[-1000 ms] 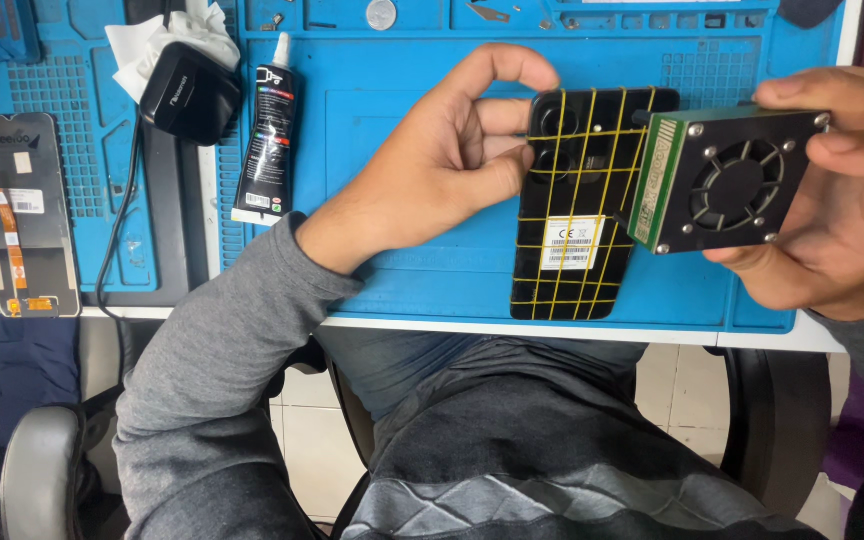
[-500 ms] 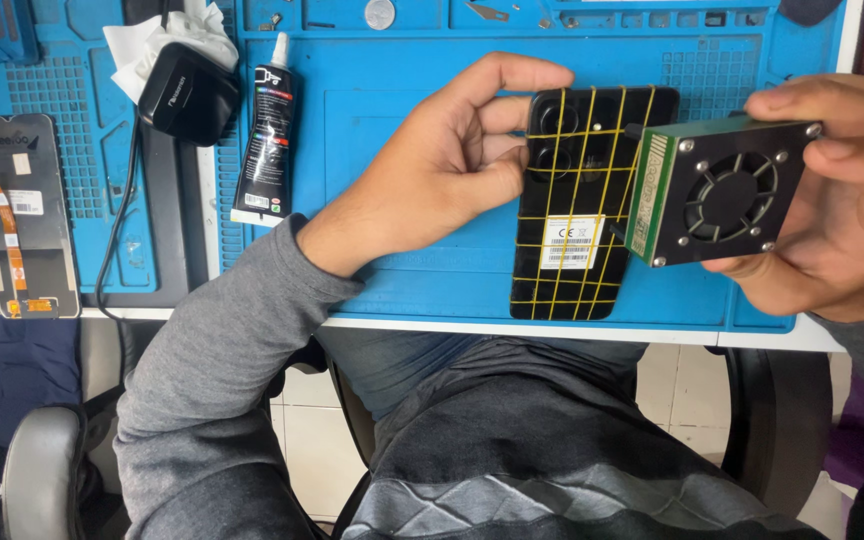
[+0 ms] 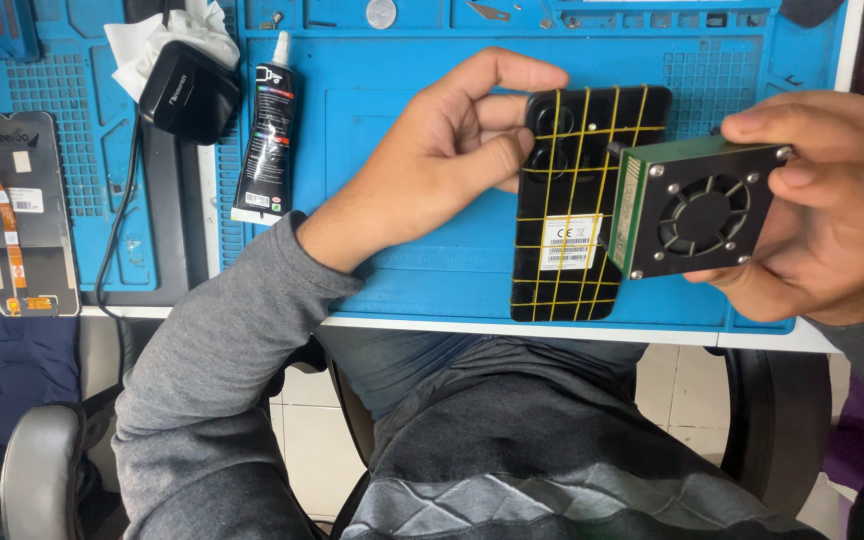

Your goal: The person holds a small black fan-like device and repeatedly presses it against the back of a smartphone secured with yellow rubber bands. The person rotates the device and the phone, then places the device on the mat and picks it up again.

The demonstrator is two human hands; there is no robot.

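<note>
Black phone (image 3: 577, 205), back up with yellow tape grid, lies on blue worktop (image 3: 412, 150), long axis 12 to 6 | left hand (image 3: 442, 160) at 9 o'clock, fingers pinching top edge by the lenses | right hand (image 3: 822, 205) at 3 o'clock; fingers clasp green fan block (image 3: 697, 205), touching phone's right edge

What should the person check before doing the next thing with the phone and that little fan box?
1. Left hand steadies the black phone at its top end: ok.
2. Right hand grips the green fan box firmly: ok.
3. Phone lies flat on the blue mat: ok.
4. Yellow grid lines across the phone's back look unbroken: ok where visible.
5. Fan box touching the phone: cannot tell.
6. Glue tube out of the way: ok.
</note>
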